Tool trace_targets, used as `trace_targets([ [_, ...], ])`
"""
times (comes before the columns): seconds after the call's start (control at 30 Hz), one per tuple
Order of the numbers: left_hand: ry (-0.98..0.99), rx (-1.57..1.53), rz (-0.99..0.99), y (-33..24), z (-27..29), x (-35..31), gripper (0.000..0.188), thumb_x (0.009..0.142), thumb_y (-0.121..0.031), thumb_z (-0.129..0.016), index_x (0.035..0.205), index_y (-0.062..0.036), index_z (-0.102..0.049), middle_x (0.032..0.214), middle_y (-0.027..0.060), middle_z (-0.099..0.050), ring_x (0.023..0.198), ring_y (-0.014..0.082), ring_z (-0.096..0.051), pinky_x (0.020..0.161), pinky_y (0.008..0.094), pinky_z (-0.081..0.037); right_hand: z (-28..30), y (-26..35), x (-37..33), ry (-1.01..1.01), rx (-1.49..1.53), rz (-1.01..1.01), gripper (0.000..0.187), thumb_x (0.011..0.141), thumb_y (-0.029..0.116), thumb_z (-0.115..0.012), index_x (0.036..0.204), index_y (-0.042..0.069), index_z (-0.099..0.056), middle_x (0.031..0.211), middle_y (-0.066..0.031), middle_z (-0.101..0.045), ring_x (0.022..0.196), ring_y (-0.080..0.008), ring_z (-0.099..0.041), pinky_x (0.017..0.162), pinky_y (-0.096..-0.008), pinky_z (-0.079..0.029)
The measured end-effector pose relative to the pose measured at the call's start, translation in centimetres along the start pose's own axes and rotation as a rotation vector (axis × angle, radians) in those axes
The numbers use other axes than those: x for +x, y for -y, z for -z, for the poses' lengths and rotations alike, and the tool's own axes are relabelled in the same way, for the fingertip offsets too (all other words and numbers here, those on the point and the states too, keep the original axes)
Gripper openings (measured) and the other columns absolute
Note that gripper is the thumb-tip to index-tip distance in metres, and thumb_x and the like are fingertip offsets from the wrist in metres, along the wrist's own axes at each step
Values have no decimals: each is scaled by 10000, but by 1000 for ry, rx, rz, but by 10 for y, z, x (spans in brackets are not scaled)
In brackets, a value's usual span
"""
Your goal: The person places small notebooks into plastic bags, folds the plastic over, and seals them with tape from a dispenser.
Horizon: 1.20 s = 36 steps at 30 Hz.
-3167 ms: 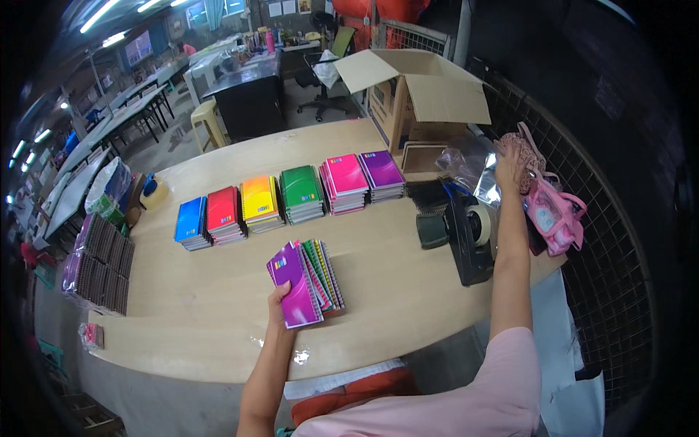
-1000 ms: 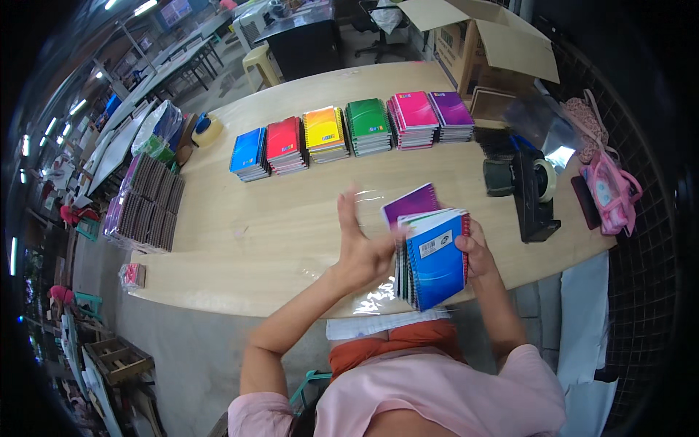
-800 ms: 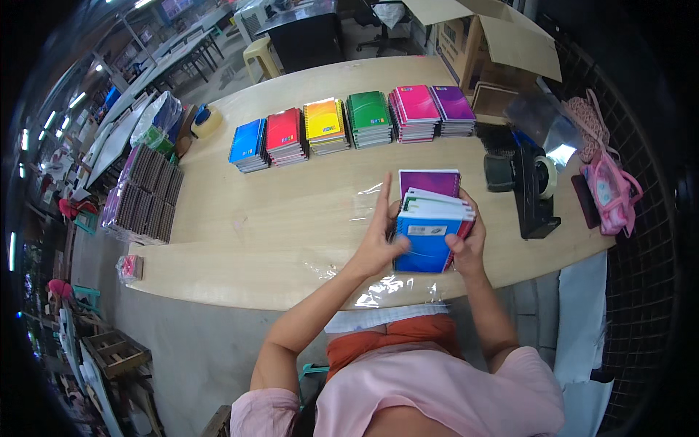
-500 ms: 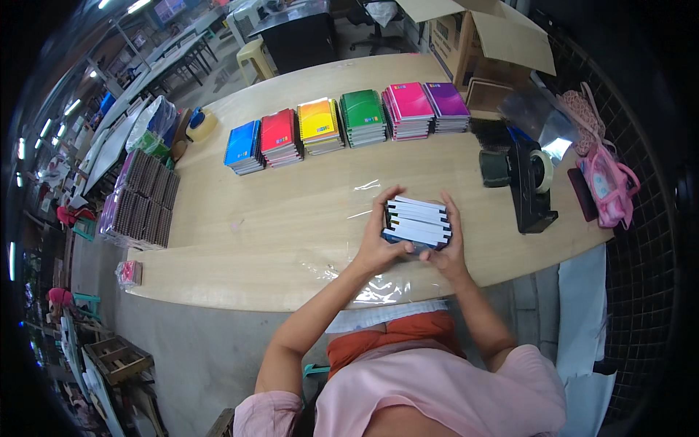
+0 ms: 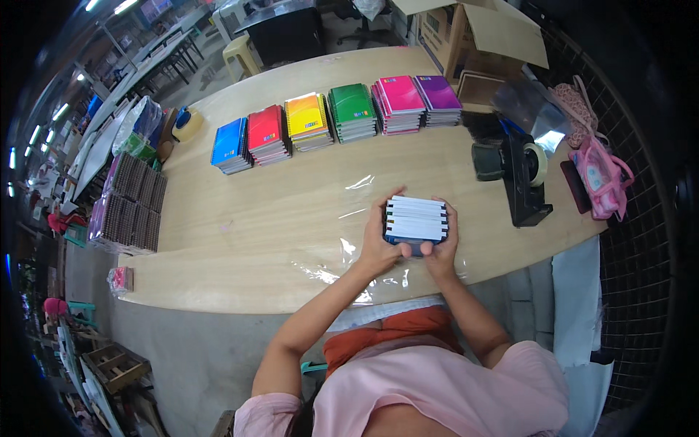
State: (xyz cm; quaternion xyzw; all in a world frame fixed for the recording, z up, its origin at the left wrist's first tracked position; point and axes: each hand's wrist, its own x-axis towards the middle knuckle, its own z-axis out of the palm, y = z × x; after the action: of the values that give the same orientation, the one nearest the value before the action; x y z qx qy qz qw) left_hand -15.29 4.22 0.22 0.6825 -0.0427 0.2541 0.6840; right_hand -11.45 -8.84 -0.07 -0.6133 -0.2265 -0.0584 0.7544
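Between my hands is a stack of small notebooks (image 5: 416, 217), its white page edges turned up and a dark blue cover showing on the side nearest me. My left hand (image 5: 380, 237) grips its left end, and my right hand (image 5: 443, 247) grips the right end; both thumbs press on the near side. Under and around the stack lies clear plastic film (image 5: 386, 284) on the table. Farther back stands a row of spiral notebook piles: blue (image 5: 231, 144), red (image 5: 268, 133), yellow (image 5: 306, 119), green (image 5: 352, 109), pink (image 5: 400, 102) and purple (image 5: 438, 96).
On the right are a black tape dispenser (image 5: 526, 182), a pink bag (image 5: 606, 178) and an open cardboard box (image 5: 502, 36) behind. Bundled notebooks (image 5: 127, 204) stand at the left edge, with a small wrapped pack (image 5: 121, 280) nearer me and a tape roll (image 5: 188, 125) farther back.
The notebooks between my hands now line up more evenly, and my fingers have closed in along their ends. The whole view has shifted slightly.
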Motion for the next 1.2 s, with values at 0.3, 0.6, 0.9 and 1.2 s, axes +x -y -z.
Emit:
trace_targets([
  [0.3, -62, -40, 173, 4, -3, -11, 725, 697, -335, -886, 1212, -20, -484, 1050, 62, -638, 956, 159, -630, 846, 303, -510, 4, -7, -8, -4, -13, 0, 1083, 557, 610, -875, 1326, -15, -439, 1170, -90, -555, 1091, -200, -581, 950, -340, -478],
  [0.6, -113, -41, -63, 20, -6, -11, 971, 635, -588, -857, 1295, 12, -473, 1119, 141, -667, 1023, 247, -664, 884, 356, -519, 3, -16, -11, 2, -50, 105, 1139, 575, 589, -891, 1401, -21, -397, 1243, -108, -544, 1137, -201, -566, 982, -345, -467],
  [0.9, -75, 83, 34, 6, -4, -14, 763, 715, -506, -850, 1198, -5, -536, 1020, 98, -677, 926, 176, -665, 817, 318, -529, 3, -9, -11, -4, -90, 30, 1118, 599, 587, -885, 1406, -15, -399, 1240, -106, -546, 1128, -191, -566, 990, -345, -459],
  [1.2, -81, 62, 7, 12, -2, -20, 939, 635, -718, -766, 1183, 10, -537, 992, 162, -676, 920, 295, -688, 810, 384, -530, 14, -34, -22, 4, -99, 19, 1084, 584, 666, -852, 1315, 1, -407, 1157, -76, -542, 1095, -199, -566, 948, -359, -469],
])
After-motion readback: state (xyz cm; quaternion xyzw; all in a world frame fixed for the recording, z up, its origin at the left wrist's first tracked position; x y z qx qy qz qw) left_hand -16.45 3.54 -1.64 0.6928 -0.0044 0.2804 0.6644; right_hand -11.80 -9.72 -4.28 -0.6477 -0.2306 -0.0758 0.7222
